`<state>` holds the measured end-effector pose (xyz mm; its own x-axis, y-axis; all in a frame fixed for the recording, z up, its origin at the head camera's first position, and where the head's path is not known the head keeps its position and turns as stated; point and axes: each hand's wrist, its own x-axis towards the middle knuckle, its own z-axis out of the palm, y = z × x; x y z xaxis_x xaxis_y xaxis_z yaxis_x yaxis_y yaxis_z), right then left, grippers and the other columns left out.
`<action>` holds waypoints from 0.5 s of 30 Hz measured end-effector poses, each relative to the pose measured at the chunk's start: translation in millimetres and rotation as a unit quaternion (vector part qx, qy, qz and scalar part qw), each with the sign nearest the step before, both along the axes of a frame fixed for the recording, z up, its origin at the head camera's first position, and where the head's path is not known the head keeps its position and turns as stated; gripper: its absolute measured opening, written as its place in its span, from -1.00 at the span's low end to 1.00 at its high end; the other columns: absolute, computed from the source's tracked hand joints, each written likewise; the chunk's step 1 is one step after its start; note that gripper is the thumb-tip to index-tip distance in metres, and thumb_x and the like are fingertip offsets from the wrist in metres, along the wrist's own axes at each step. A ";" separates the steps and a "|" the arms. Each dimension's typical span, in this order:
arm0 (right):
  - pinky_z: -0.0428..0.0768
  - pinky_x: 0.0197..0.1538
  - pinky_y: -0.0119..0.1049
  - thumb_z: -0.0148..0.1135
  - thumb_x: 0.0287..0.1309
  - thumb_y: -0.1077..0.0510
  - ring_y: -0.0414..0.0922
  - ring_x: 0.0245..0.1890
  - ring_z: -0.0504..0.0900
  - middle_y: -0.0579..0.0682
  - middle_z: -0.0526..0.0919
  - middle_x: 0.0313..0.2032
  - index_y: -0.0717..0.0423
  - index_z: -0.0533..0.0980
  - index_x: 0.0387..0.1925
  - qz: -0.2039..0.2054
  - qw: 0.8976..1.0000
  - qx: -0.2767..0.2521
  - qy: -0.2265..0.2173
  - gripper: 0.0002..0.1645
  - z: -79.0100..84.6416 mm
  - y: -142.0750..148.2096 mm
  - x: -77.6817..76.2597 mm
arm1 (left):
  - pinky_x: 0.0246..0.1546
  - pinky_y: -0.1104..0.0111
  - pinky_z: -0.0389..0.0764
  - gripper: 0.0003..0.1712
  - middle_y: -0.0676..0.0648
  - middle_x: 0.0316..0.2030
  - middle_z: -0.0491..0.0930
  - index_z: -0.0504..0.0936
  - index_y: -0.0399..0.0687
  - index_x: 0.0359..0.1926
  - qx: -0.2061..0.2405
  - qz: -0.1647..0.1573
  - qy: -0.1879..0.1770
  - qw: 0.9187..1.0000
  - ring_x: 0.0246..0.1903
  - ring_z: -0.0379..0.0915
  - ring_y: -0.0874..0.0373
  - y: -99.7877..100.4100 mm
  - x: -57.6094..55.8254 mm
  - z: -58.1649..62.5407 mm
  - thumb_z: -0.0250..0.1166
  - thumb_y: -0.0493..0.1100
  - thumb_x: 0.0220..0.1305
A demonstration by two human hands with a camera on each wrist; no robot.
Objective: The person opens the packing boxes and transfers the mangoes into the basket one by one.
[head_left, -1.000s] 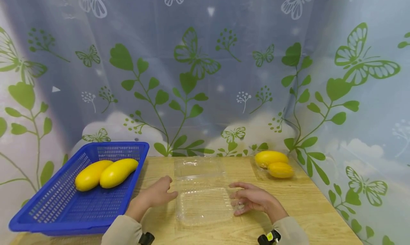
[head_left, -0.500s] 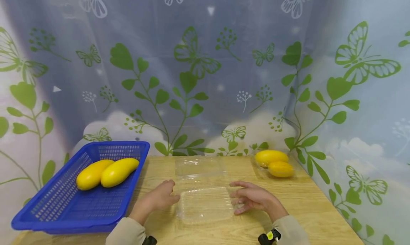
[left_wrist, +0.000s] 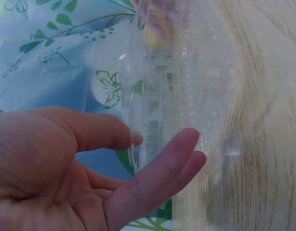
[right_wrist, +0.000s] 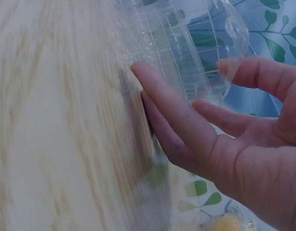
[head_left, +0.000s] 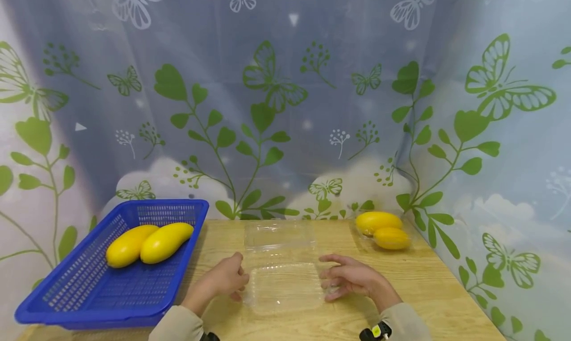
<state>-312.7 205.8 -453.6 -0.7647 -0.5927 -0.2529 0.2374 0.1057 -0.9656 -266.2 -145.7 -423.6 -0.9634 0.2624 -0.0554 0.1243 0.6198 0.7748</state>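
A clear plastic clamshell container (head_left: 285, 287) stands unfolded on the table in front of me, with its lid (head_left: 279, 236) laid back behind the base. My left hand (head_left: 219, 280) is at the base's left side. In the left wrist view its thumb meets the rim while the fingers lie along the wall below. On the opposite side, my right hand (head_left: 352, 277) holds the base the same way, thumb at the rim and fingers (right_wrist: 177, 108) stretched low along the wall, close over the table. The container's base shows nothing inside.
A blue plastic basket (head_left: 107, 301) with two yellow mango-shaped fruits (head_left: 166, 243) stands at the left. At the back right sit two more yellow fruits (head_left: 379, 223) in clear plastic packing. A patterned curtain (head_left: 285, 108) closes off the wooden table (head_left: 437, 296) behind and at the right.
My left hand has shifted slightly right to the base's side, and its fingers now bend in more. The right hand and the container have stayed nearly in place.
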 end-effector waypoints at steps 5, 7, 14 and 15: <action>0.76 0.07 0.08 0.07 0.48 0.26 0.43 0.37 0.43 0.62 0.21 0.41 0.36 -0.13 0.59 -0.007 1.000 -0.011 0.003 -0.13 -1.8 -7.7 1.5 | -0.58 0.23 0.72 -0.24 -0.21 -0.52 0.59 -0.01 -0.78 0.37 -0.003 0.013 -0.002 1.000 -0.69 0.57 0.07 0.4 0.0 -1.2 0.09 -0.48 0.25; 0.76 0.07 0.07 0.07 0.48 0.26 0.42 0.36 0.44 0.62 0.21 0.41 0.34 -0.13 0.60 -0.010 1.000 -0.012 0.005 -0.13 -1.4 -12.2 2.9 | -0.59 0.27 0.69 -0.17 -0.18 -0.59 0.59 -0.14 -0.79 0.43 -0.021 0.023 -0.002 1.000 -0.71 0.54 0.11 -0.6 -0.9 -1.3 0.05 -0.49 0.28; 0.76 0.08 0.02 0.06 0.51 0.24 0.25 0.24 0.60 0.62 0.24 0.38 0.32 -0.11 0.61 -0.018 0.999 -0.023 0.030 -0.15 -4.4 -27.9 3.7 | -0.42 0.25 0.62 -0.26 -0.28 -0.46 0.68 0.02 -0.79 0.40 -0.115 0.038 0.033 0.992 -0.58 0.61 0.04 -7.7 -3.7 3.4 0.07 -0.50 0.28; 0.76 0.08 0.02 0.05 0.52 0.24 0.23 0.22 0.61 0.61 0.24 0.39 0.31 -0.11 0.61 -0.018 0.999 -0.026 0.030 -0.16 -5.1 -30.0 3.7 | -0.35 0.21 0.64 -0.32 -0.29 -0.42 0.68 0.12 -0.77 0.35 -0.126 0.040 0.041 0.990 -0.54 0.62 0.02 -8.9 -3.8 4.2 0.09 -0.50 0.26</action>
